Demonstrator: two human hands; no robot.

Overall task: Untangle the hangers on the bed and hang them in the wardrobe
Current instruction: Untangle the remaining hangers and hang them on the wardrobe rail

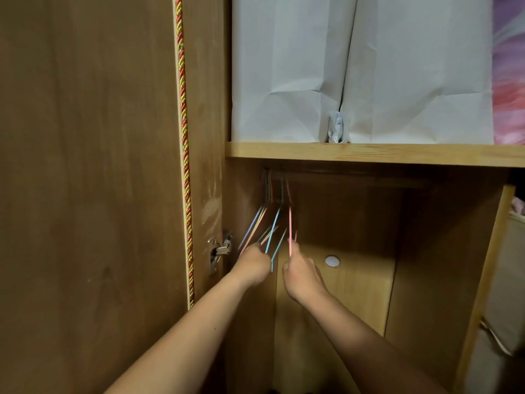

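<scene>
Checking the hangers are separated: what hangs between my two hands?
In the head view, a thin blue wire hanger hangs between the left hand, which grips the pastel bunch, and the right hand, which holds the pink hanger.

Door (85,166) at left, swung open, cord (184,155) running down its edge, hinge (218,250) at its inner side. Shelf (369,154) spans wardrobe; bags (355,66) on shelf, side by side. Rail (341,175) under shelf. Hangers (274,220) on rail's left end, near hinge. Left hand (254,264) at hangers' lower left; right hand (302,275) just right of it. Disc (332,261) on back panel, right of hands. Divider (483,280) at right, basket (508,280) beyond it.
</scene>
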